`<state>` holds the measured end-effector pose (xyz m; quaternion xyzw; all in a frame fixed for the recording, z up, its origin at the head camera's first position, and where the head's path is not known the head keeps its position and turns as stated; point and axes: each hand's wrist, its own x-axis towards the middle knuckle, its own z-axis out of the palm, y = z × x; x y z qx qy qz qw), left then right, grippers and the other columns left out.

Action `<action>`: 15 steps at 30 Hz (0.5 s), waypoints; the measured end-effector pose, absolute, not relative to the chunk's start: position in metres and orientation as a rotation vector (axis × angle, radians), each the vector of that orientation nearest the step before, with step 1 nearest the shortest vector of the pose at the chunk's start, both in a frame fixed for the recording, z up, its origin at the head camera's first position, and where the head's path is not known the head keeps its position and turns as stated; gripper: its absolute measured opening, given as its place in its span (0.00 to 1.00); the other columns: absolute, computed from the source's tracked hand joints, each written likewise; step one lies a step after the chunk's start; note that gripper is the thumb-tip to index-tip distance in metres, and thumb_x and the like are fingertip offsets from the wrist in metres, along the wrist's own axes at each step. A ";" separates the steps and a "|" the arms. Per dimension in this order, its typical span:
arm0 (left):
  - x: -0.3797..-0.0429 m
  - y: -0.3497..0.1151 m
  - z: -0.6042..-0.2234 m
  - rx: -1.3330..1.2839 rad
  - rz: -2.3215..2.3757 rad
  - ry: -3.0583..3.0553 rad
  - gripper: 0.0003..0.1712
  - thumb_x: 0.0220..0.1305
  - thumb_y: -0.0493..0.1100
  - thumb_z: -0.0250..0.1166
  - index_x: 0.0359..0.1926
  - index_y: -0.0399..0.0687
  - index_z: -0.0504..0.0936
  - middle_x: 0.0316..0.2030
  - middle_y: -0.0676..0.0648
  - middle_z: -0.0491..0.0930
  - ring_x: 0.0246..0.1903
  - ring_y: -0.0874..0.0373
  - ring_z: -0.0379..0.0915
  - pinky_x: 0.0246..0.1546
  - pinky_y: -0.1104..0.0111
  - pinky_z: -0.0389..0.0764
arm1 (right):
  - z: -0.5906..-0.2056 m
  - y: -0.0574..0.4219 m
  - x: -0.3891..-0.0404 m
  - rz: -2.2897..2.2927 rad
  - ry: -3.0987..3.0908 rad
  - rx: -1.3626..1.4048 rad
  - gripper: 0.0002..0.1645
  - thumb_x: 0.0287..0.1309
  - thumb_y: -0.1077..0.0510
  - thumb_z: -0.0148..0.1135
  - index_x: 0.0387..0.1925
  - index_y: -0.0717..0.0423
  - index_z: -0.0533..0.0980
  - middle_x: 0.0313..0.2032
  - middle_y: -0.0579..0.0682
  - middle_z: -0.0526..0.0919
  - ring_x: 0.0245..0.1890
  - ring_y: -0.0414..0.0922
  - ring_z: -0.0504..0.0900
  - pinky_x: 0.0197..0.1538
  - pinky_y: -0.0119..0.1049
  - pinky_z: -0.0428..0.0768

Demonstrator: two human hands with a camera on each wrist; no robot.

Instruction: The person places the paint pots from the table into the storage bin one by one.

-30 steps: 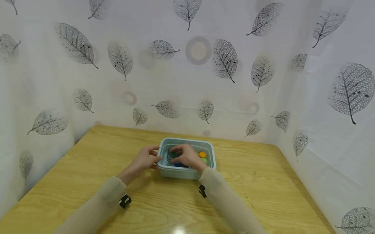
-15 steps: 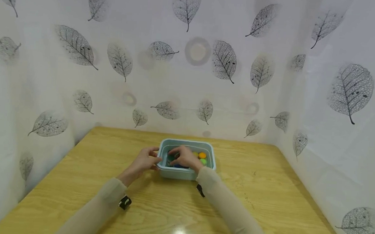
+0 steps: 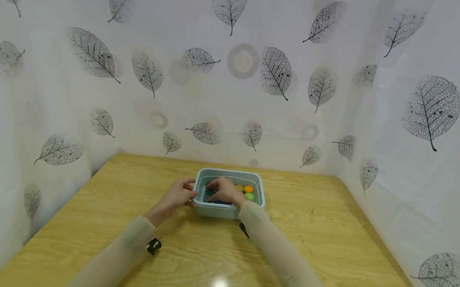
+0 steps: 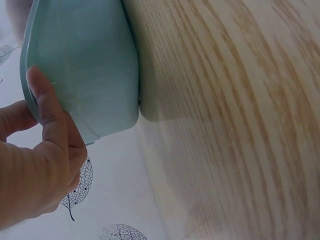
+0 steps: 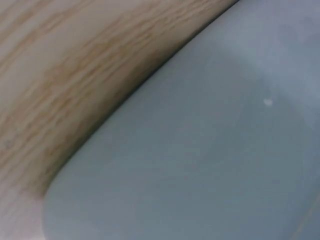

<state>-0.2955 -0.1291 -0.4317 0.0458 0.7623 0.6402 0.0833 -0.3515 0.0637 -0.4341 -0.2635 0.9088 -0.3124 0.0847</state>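
In the head view, a pale blue-green rectangular plastic box (image 3: 215,211) stands on the wooden table. My left hand (image 3: 177,195) grips its left rim; in the left wrist view, the thumb of that hand (image 4: 42,150) lies along the outside of the box wall, with fingers behind the rim. My right hand (image 3: 227,191) reaches down into the box. Its thumb and index finger curl about a dark greenish round thing (image 3: 208,192) at the left end; its kind is too small to tell. The right wrist view shows only the box wall (image 5: 190,150) and the tabletop.
Small round coloured pieces lie in the box's right half: an orange one (image 3: 248,188), a yellow one (image 3: 240,188) and a bright green one (image 3: 249,196). Something blue is partly hidden under the right hand. A leaf-print curtain (image 3: 232,96) encloses the table (image 3: 308,217).
My right hand and forearm have shifted slightly left within the box, uncovering the yellow piece and more of the green one. My left hand keeps its grip on the rim.
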 end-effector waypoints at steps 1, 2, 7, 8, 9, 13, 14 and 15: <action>-0.296 -0.129 -0.431 0.140 1.908 2.278 0.31 0.65 0.28 0.58 0.68 0.31 0.64 0.43 0.37 0.68 0.26 0.57 0.79 0.31 0.64 0.88 | -0.434 0.064 -0.352 -0.937 2.705 -0.791 0.25 0.52 0.63 0.73 0.54 0.59 0.80 0.49 0.55 0.85 0.47 0.48 0.82 0.52 0.41 0.83; -0.296 -0.130 -0.431 0.143 1.906 2.281 0.31 0.65 0.28 0.58 0.68 0.31 0.64 0.43 0.36 0.68 0.26 0.57 0.80 0.32 0.64 0.88 | -0.433 0.063 -0.352 -0.943 2.699 -0.797 0.25 0.52 0.63 0.73 0.54 0.59 0.80 0.48 0.56 0.85 0.47 0.49 0.82 0.51 0.42 0.83; -0.295 -0.131 -0.430 0.151 1.890 2.291 0.31 0.66 0.29 0.58 0.69 0.31 0.63 0.44 0.36 0.68 0.27 0.57 0.80 0.32 0.62 0.88 | -0.432 0.063 -0.352 -0.940 2.686 -0.804 0.23 0.55 0.63 0.70 0.54 0.58 0.80 0.49 0.55 0.85 0.46 0.49 0.82 0.50 0.41 0.83; -0.295 -0.131 -0.430 0.151 1.889 2.293 0.31 0.66 0.29 0.58 0.69 0.31 0.63 0.44 0.36 0.68 0.27 0.57 0.80 0.32 0.62 0.88 | -0.432 0.063 -0.352 -0.939 2.688 -0.801 0.23 0.55 0.63 0.70 0.54 0.58 0.81 0.49 0.55 0.85 0.47 0.49 0.82 0.51 0.42 0.83; -0.295 -0.131 -0.430 0.152 1.887 2.295 0.31 0.66 0.29 0.58 0.69 0.30 0.63 0.44 0.36 0.68 0.27 0.57 0.80 0.32 0.62 0.88 | -0.432 0.063 -0.352 -0.941 2.687 -0.795 0.23 0.55 0.64 0.70 0.54 0.58 0.81 0.49 0.55 0.85 0.47 0.49 0.82 0.52 0.42 0.83; -0.296 -0.130 -0.430 0.140 1.885 2.297 0.31 0.66 0.29 0.58 0.69 0.32 0.64 0.44 0.36 0.68 0.28 0.57 0.80 0.33 0.61 0.88 | -0.432 0.064 -0.352 -0.958 2.682 -0.771 0.22 0.56 0.64 0.69 0.54 0.59 0.80 0.50 0.55 0.85 0.49 0.50 0.83 0.55 0.44 0.82; -0.296 -0.130 -0.430 0.137 1.885 2.296 0.31 0.66 0.29 0.58 0.69 0.32 0.64 0.44 0.37 0.68 0.28 0.57 0.80 0.33 0.62 0.88 | -0.432 0.064 -0.352 -0.965 2.679 -0.768 0.22 0.55 0.64 0.69 0.54 0.59 0.80 0.50 0.55 0.85 0.49 0.50 0.83 0.56 0.44 0.82; -0.296 -0.130 -0.431 0.136 1.883 2.294 0.31 0.66 0.29 0.58 0.69 0.32 0.64 0.43 0.37 0.69 0.28 0.57 0.80 0.33 0.62 0.88 | -0.433 0.065 -0.352 -0.971 2.675 -0.771 0.22 0.55 0.63 0.69 0.54 0.59 0.81 0.50 0.55 0.85 0.49 0.50 0.83 0.56 0.44 0.82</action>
